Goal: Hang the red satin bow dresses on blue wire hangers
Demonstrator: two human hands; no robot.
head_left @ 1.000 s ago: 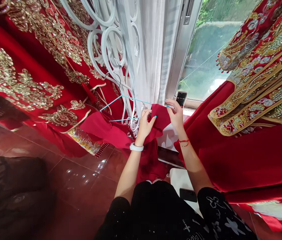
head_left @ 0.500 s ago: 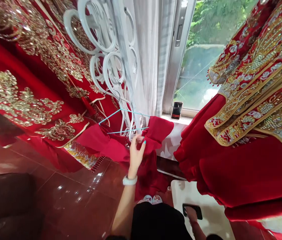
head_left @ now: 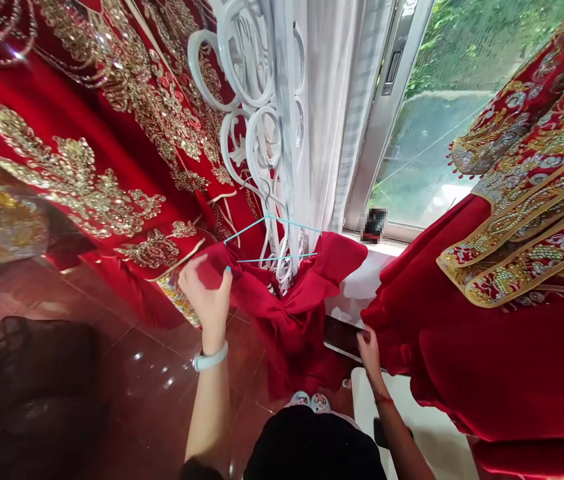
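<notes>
A plain red dress (head_left: 292,313) hangs on a thin light-blue wire hanger (head_left: 282,258), whose hook is by the white scrollwork rack. My left hand (head_left: 207,287) is at the dress's left shoulder, thumb and fingers apart; whether the fingertips touch the cloth I cannot tell. My right hand (head_left: 369,350) is in the air between this dress and the red garment on the right, its fingers loosely bent with nothing seen in them. Below my right forearm, a black phone (head_left: 381,432) lies partly hidden on a white surface (head_left: 367,393).
Red gowns with gold beading (head_left: 107,187) hang at left. An embroidered red garment (head_left: 492,333) hangs at right. Behind stand the white scrollwork rack (head_left: 265,137), a white curtain (head_left: 322,100) and a window (head_left: 427,140). A dark, blurred heap (head_left: 37,380) lies at lower left.
My left hand has moved left from the dress's neckline to its left shoulder. My right hand has left the phone and risen toward the dress. The view has shifted left.
</notes>
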